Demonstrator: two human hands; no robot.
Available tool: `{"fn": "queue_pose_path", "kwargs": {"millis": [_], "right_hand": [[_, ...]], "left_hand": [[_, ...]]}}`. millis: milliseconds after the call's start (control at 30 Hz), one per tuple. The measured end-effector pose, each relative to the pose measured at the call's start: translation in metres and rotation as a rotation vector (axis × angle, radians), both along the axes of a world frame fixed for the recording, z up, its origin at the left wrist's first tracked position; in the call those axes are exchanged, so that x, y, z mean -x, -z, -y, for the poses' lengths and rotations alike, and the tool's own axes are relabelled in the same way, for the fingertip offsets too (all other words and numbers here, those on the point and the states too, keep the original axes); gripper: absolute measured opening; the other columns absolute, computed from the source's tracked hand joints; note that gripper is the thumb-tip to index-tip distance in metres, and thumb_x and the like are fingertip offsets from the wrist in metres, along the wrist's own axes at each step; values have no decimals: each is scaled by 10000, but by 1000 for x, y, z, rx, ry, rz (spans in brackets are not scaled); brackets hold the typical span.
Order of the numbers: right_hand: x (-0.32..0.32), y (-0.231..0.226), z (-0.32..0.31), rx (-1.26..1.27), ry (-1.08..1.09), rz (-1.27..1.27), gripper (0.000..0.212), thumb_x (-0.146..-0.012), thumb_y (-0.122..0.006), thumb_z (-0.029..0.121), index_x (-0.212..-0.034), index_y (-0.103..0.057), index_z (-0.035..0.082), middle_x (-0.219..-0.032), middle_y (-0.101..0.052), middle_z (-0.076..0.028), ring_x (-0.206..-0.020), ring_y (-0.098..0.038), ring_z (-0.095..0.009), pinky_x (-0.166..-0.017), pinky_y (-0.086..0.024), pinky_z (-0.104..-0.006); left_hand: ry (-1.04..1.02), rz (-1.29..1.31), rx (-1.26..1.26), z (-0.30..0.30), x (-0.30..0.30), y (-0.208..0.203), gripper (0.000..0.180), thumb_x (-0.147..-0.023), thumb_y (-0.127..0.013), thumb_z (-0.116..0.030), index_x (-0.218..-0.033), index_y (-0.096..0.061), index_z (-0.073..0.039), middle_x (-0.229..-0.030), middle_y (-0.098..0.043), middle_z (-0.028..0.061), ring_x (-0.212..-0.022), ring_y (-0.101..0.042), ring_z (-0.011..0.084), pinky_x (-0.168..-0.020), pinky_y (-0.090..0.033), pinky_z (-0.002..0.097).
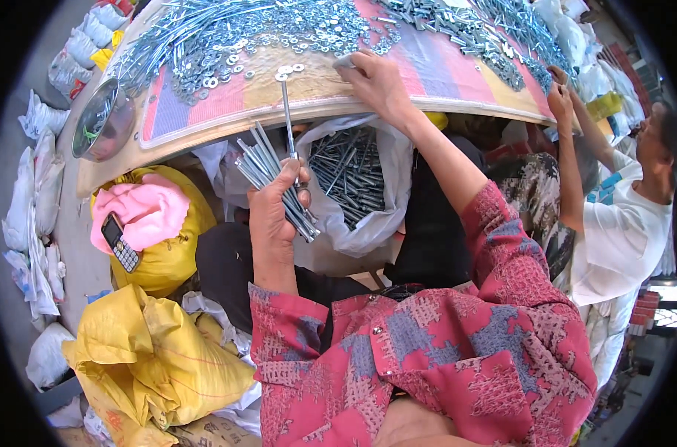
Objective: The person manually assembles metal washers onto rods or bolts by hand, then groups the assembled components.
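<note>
My left hand (279, 197) is wrapped round a bundle of long metal bolts (260, 160). One longer bolt (287, 112) stands up out of the fist, its upper end at loose washers (283, 73) by the table's near edge. My right hand (378, 80) is over the tabletop with its fingers bent together, and a small pale grey piece (345, 61) shows at the fingertips; I cannot make out what it is. Just beyond the hands lie heaped washers (327, 33) and long bolts (167, 37). Below, a white sack (364, 242) holds many dark metal bolts (347, 171).
A metal bowl (103, 123) sits at the table's left end. Nearer me, a yellow sack (204, 197) carries a pink cloth (156, 197) and a phone (121, 242). Another yellow sack (152, 350) lies lower left. A co-worker (621, 223) reaches over the table's right end.
</note>
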State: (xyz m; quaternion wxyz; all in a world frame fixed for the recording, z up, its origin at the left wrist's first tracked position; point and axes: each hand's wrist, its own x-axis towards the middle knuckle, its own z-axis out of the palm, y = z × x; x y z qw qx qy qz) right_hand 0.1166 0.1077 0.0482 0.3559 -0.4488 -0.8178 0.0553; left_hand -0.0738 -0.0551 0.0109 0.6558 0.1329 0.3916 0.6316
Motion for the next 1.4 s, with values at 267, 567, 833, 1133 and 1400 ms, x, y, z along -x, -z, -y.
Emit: {"fn": "queue_pose_path", "kwargs": {"millis": [267, 567, 833, 1133, 1400], "right_hand": [[70, 25, -44, -156, 82, 220, 238, -886, -550, 255, -925, -663, 49, -792, -637, -133, -782, -649, -329, -714, -506, -417], [45, -6, 4, 711, -147, -602, 265, -900, -611, 207, -794, -650, -33, -771, -682, -98, -528, -586, -101, -480, -465, -256], [42, -18, 21, 246, -291, -446, 90, -915, -581, 104, -927, -622, 26, -776, -679, -95, -554, -609, -90, -516, -466, -215], [104, -7, -39, 256, -520, -195, 222, -841, -604, 201, -1023, -625, 76, -863, -659, -175, -756, -663, -324, -687, -534, -402], [148, 27, -134, -71, 18, 314, 281, -817, -581, 290, -980, -660, 75, -956, -658, -183, -948, -633, -362, -797, -508, -438]], "left_hand": [[-85, -55, -24, -15, -15, -2, 135, -821, -662, -32, -913, -620, 58, -753, -622, 115, -533, -557, 135, -406, -433, 208], [33, -90, -14, -24, -21, 4, 152, -781, -706, -60, -900, -647, 13, -726, -631, 93, -476, -536, 131, -388, -421, 219], [36, 64, -38, -24, -28, 3, 280, -795, -685, -34, -1056, -588, -2, -784, -633, 107, -567, -568, 139, -408, -429, 214], [-146, 181, -20, -27, 23, 11, 199, -851, -668, -90, -995, -574, 12, -772, -609, 88, -556, -549, 137, -423, -420, 223], [-173, 91, 33, -28, 13, -2, 185, -820, -686, -26, -969, -598, 39, -854, -636, 115, -675, -617, 143, -424, -453, 222]]}}
